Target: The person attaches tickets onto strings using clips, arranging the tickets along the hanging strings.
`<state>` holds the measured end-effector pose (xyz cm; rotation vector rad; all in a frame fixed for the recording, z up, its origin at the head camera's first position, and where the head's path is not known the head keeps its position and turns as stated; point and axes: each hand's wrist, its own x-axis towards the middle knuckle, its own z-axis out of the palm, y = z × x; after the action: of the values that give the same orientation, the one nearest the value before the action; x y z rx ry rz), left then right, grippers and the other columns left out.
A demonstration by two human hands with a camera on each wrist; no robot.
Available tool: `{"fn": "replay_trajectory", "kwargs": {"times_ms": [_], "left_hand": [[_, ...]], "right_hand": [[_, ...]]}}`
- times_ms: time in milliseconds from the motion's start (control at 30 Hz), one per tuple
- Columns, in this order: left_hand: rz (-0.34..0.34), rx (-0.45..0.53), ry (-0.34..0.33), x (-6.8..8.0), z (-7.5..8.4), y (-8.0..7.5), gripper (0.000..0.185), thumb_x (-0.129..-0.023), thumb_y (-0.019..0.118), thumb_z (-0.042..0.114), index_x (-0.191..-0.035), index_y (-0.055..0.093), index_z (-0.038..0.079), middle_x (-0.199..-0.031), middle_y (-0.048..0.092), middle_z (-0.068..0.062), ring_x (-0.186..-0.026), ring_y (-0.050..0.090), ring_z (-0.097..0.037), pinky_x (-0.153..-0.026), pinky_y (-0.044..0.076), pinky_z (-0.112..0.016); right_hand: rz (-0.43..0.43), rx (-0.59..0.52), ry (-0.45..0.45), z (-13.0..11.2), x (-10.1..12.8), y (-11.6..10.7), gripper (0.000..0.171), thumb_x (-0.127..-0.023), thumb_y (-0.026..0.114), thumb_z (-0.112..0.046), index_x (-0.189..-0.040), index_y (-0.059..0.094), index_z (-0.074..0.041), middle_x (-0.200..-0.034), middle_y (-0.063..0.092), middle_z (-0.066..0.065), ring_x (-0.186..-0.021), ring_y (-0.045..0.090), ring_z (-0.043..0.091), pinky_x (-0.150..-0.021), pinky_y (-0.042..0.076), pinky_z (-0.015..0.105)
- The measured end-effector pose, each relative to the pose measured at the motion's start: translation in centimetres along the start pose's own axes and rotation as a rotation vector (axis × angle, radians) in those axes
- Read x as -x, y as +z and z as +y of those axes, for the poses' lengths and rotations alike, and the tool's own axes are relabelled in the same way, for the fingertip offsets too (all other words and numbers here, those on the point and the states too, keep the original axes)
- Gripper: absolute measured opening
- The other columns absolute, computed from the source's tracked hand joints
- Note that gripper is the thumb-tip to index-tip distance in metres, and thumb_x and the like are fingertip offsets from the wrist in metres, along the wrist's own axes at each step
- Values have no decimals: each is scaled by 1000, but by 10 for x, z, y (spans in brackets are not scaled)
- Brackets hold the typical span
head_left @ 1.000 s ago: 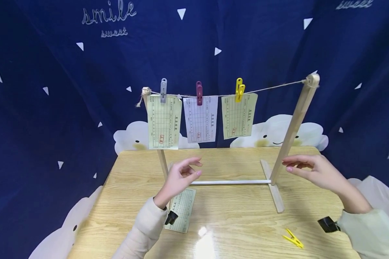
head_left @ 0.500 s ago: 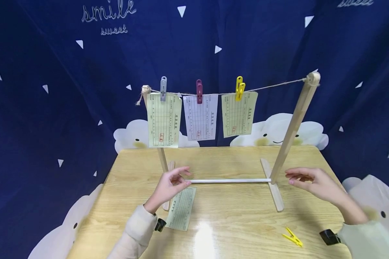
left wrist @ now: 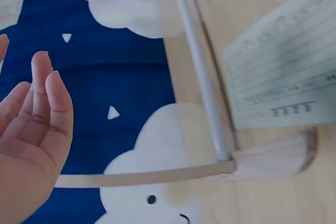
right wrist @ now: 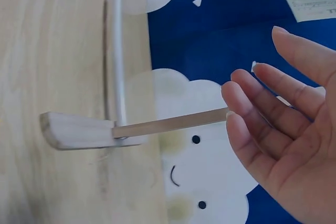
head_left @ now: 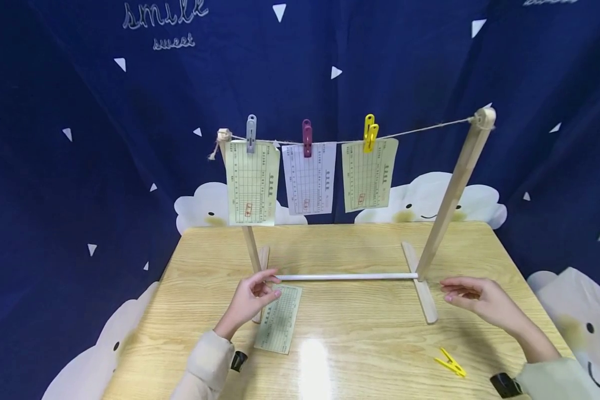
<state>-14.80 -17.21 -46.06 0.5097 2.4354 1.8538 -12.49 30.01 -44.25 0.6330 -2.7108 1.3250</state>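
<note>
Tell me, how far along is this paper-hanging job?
Three slips already hang from the string, each under a clip. Neither hand holds anything: the left hand hovers over a fourth slip lying on the table, and the right hand is open. A spare yellow clip lies nearby, so one slip seems left.

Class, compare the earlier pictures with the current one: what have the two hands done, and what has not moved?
Both hands came down toward the wooden table: the left hand now hovers by the pale green paper slip, the right hand beside the wooden stand's foot. Neither holds anything. The three pegged slips and yellow plastic clothespeg stayed put.
</note>
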Motion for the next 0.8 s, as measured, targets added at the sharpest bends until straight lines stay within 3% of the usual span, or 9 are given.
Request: {"fn": "replay_trajectory", "kwargs": {"times_ms": [300, 500, 633, 800], "left_hand": [[19, -4, -73, 7, -18, -3, 47, -77, 68, -1, -121, 51, -6, -100, 60, -17, -69, 56, -9, -60, 46, -20], [7, 4, -123, 8, -16, -6, 46, -77, 65, -7, -120, 49, -12, -101, 56, -27, -70, 56, -11, -62, 46, -20], [-6, -12, -161, 9, -12, -5, 45, -77, 65, -6, -119, 49, -13, -99, 54, -30, -68, 53, -12, -59, 44, -17], [1, -13, -199, 9, -22, -5, 46, -77, 66, -5, -120, 49, -12, -97, 52, -30, -64, 49, -12, -54, 40, -15]], "right_hand": [[26, -49, 93, 21, 14, 18, 29, -80, 67, -3, -104, 60, 11, -91, 67, -6, -75, 60, 4, -63, 47, 19], [64, -57, 108, 33, 21, 30, 31, -77, 69, -1, -103, 59, 13, -87, 68, 5, -72, 60, 4, -61, 47, 19], [75, -48, 164, 42, 26, 36, 33, -76, 70, -2, -104, 59, 12, -86, 67, 12, -70, 59, 3, -59, 47, 20], [62, -32, 202, 55, 32, 45, 37, -75, 72, -5, -105, 60, 12, -84, 66, 11, -69, 57, 3, -59, 46, 22]]}}
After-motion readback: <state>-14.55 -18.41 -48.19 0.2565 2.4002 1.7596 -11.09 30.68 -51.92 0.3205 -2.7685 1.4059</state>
